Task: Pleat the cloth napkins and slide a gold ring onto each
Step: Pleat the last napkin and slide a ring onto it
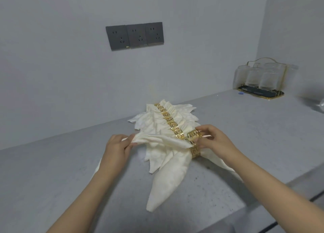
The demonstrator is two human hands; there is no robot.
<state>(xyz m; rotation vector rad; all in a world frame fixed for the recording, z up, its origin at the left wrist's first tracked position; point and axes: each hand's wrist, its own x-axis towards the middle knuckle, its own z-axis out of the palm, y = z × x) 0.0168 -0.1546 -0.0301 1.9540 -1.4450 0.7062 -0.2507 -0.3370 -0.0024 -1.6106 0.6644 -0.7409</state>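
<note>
We see a grey desk (pixel 228 136) running along a grey wall (pixel 52 57). On the wall sits a row of three dark sockets (pixel 135 35). At the desk's far right corner a gold-rimmed tray (pixel 261 92) carries upturned glasses (pixel 254 78).

In the middle of the desk lies a stack of cream napkins (pixel 163 122), already pleated, their rings (pixel 168 118) lined up in a gold row running away from us. The nearest ringed napkin fans out toward us, its point close to the desk's front edge.

Our left hand (pixel 119 148) pinches one end of a gathered napkin (pixel 161 140), held just above the stack. Our right hand (pixel 213 138) holds a gold ring (pixel 193 135) between thumb and fingers (pixel 205 130) at the napkin's other end; the tip seems to sit at the ring's mouth, though we cannot tell whether it has entered.
</note>
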